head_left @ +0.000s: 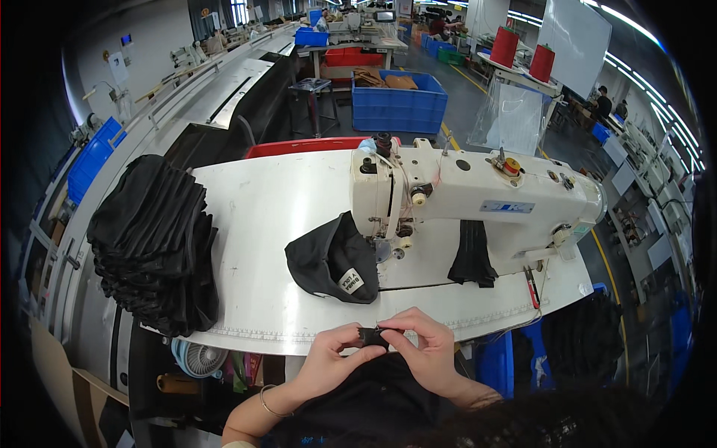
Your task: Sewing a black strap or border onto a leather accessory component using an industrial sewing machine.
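Just in front of the table's near edge, my left hand and my right hand pinch a small black fabric strip between thumbs and fingers. Both are closed on it, the left at one end and the right at the other. Beyond them, a cup-shaped black fabric piece with a white label lies beside the needle area of a white sewing machine. Several black fabric strips lie under the machine's arm. Red-handled thread snips rest at the right, near the machine's base.
A tall stack of folded black fabric pieces covers the left end of the white table. Below its edge stands a light-blue fan. Blue bins and a red tray are behind the table; red thread cones stand far right.
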Motion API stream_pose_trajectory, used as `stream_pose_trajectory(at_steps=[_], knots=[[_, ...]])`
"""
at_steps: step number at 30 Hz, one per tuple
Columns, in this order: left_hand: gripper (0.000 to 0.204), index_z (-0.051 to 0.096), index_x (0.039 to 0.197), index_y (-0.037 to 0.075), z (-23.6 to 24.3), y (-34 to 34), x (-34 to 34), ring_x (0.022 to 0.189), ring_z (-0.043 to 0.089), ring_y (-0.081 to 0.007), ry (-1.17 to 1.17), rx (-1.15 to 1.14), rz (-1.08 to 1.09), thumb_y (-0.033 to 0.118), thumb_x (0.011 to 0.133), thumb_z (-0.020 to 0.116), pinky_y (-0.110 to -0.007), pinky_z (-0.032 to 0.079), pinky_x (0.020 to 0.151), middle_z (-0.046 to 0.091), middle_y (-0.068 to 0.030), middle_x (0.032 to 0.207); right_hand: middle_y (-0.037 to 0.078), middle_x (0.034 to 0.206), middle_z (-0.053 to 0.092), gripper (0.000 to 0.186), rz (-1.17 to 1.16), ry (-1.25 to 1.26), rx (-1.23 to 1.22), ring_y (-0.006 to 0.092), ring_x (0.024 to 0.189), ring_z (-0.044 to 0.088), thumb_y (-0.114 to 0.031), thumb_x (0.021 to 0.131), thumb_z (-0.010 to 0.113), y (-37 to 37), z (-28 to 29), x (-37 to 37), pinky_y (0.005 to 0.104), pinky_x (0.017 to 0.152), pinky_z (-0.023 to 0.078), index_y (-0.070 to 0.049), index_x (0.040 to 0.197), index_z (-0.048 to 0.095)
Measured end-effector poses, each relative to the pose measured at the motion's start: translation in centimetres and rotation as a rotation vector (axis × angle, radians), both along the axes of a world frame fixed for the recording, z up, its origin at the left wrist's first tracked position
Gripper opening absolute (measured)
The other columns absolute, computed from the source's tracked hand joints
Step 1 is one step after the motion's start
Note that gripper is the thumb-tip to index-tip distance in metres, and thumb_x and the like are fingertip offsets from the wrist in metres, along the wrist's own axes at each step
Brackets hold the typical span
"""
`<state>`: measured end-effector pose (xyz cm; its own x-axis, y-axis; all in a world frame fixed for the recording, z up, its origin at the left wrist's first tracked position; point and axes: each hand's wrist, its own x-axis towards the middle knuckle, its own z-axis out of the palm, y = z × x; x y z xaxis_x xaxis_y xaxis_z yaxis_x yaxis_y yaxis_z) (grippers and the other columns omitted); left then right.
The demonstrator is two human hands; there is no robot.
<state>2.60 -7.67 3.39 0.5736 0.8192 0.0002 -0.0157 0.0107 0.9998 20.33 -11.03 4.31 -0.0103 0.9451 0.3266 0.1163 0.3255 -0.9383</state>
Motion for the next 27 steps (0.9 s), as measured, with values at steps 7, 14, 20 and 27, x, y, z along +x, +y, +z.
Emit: stream_pose_trajectory(at_steps=[7, 14, 20, 27], knots=[[0.021, 0.063, 0.097, 0.0, -0.1, -0.3, -0.9, 0.086, 0.061, -0.0192, 0.03, 0.432, 0.177, -0.001, 0.077, 0.068, -0.028, 0.048, 0.076, 0.062, -0.0107, 0.088, 0.008, 0.086, 0.062, 0.018, -0.084, -0.151, 0.213, 0.0186, 0.078, 0.056, 0.004, 0.073, 0.069, -0.6, -1.5, -1.1, 0.027, 0.067, 0.045, -0.001, 0.09, 0.065], [0.004, 0.045, 0.093, 0.003, -3.1, -1.8, 0.3, 0.098, 0.06, -0.0278, -0.324, 0.155, 0.34, 0.006, 0.093, 0.047, -0.043, 0.037, 0.099, 0.052, -0.0166, 0.11, 0.018, 0.103, 0.06, 0.006, -0.229, 0.364, 0.095, 0.0322, 0.107, 0.056, 0.006, 0.086, 0.052, -2.6, -4.3, -2.6, 0.0401, 0.094, 0.041, 0.002, 0.091, 0.051], [0.01, 0.048, 0.092, 0.005, -5.9, 1.5, -11.5, 0.072, 0.054, -0.0115, -0.454, 0.014, 1.055, 0.015, 0.096, 0.048, -0.028, 0.049, 0.07, 0.053, -0.0035, 0.08, 0.004, 0.079, 0.052, 0.022, -0.815, 0.92, 0.094, 0.0122, 0.075, 0.054, -0.02, 0.098, 0.044, -5.8, -5.3, 8.6, 0.0274, 0.072, 0.049, 0.001, 0.092, 0.049], [0.013, 0.049, 0.084, 0.003, -0.5, -1.5, -12.5, 0.08, 0.058, -0.0181, -0.273, 0.248, 0.572, 0.013, 0.09, 0.055, -0.032, 0.049, 0.077, 0.059, -0.0093, 0.081, 0.001, 0.064, 0.037, 0.022, -0.27, 0.82, 0.01, 0.0061, 0.047, 0.031, -0.017, 0.098, 0.041, -8.0, -0.8, 10.2, 0.0184, 0.042, 0.025, -0.002, 0.083, 0.048]])
